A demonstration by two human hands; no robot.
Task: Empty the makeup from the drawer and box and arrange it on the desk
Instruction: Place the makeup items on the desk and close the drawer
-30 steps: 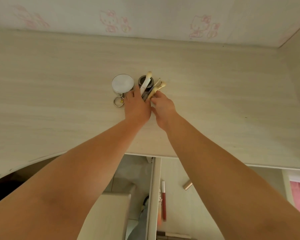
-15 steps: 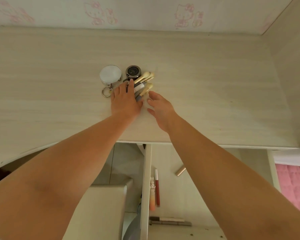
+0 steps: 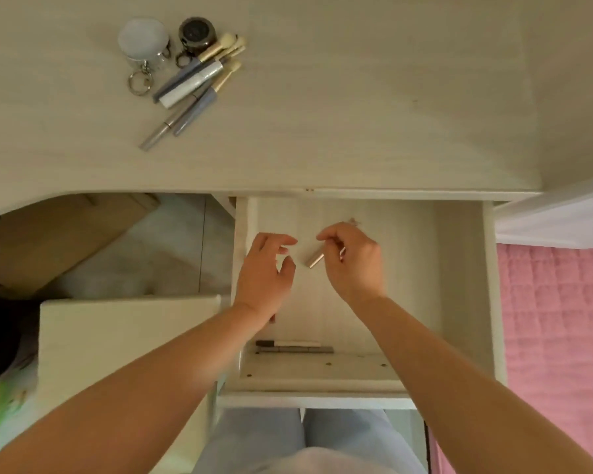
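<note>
The drawer [image 3: 459, 268] under the desk [image 3: 356, 97] stands pulled out. Over its floor, my right hand [image 3: 353, 265] pinches a small metallic tube [image 3: 315, 260]. My left hand [image 3: 266, 271] hovers just left of it with fingers apart, holding nothing; part of a reddish item shows under its wrist. Two thin pencils [image 3: 293, 347] lie along the drawer's near wall. On the desk, far left, lie a bunch of brushes and pens [image 3: 196, 87], a round white compact [image 3: 144, 39] with a key ring, and a dark round pot [image 3: 197, 31].
A white box [image 3: 117, 336] sits to the left of the drawer, below the desk. A brown cardboard box [image 3: 59, 241] lies under the desk's curve. A pink quilt [image 3: 558, 336] is at the right. My legs are below the drawer front.
Both hands left the brushes lying on the desk and dropped into the open drawer. My right hand has taken hold of the metallic tube. The view tilted down.
</note>
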